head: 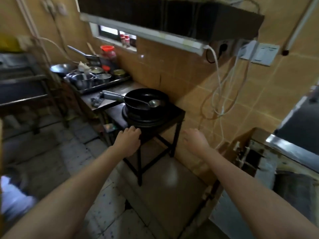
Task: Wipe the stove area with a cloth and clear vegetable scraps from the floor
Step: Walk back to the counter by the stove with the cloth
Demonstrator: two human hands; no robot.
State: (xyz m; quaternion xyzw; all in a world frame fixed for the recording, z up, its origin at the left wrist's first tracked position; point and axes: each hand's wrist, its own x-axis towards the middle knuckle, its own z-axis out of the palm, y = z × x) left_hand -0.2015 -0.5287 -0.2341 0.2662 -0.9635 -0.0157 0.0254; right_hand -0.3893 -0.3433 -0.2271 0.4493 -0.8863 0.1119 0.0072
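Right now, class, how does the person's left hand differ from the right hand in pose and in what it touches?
The left hand has fingers curled over the front edge of the black stove stand; the right hand touches nothing. The left hand looks sharp; the right hand is blurred, its fingers loosely extended. Both are bare and stretched toward the stand.

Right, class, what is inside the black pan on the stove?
A metal ladle lies in the black pan, handle sticking out left. Nothing else shows; the bottom beneath the ladle's bowl is covered.
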